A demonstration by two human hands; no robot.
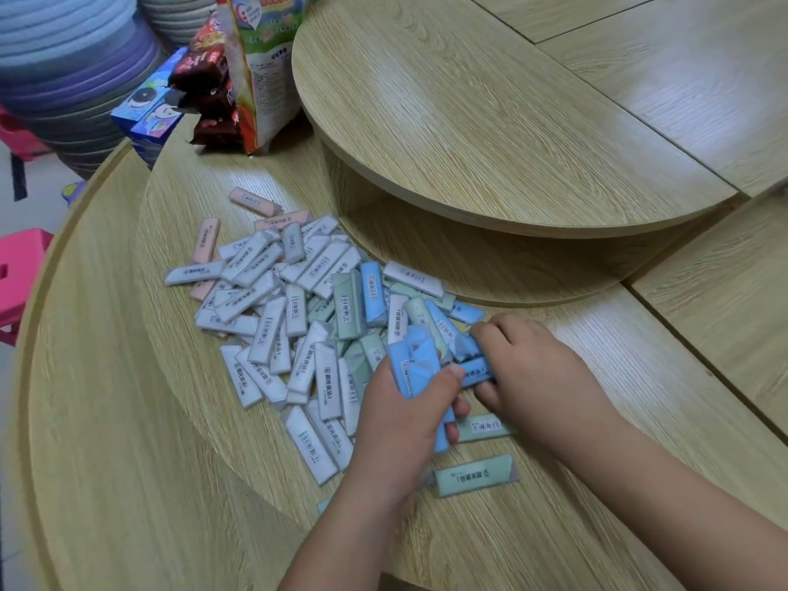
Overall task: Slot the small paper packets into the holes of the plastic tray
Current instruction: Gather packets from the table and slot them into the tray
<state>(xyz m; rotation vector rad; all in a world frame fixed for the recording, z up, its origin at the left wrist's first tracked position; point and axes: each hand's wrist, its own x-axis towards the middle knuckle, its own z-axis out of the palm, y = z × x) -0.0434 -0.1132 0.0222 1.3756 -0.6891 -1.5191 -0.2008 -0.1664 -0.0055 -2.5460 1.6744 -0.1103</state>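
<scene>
Your left hand (401, 424) grips a blue bundle (415, 364); your right hand (533, 368) pinches a blue packet (481, 374), its print perhaps Chinese, unreadable.

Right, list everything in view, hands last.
packet pile: dozens, mostly white, some blue, green, pink; table middle
loose green packets: at least two, green; near the hands
blue packets: several, blue; in left hand
single blue packet: one, blue; in right hand
snack bags: several, red and multicoloured; far table end
boxes: at least two, blue; beside the bags
basins: one stack, grey and purple; top left
stool: one, pink; left edge
table: one, light wood; under the pile
raised round board: one, light wood; upper right
left hand: one; grips blue packets
right hand: one; pinches single blue packet
</scene>
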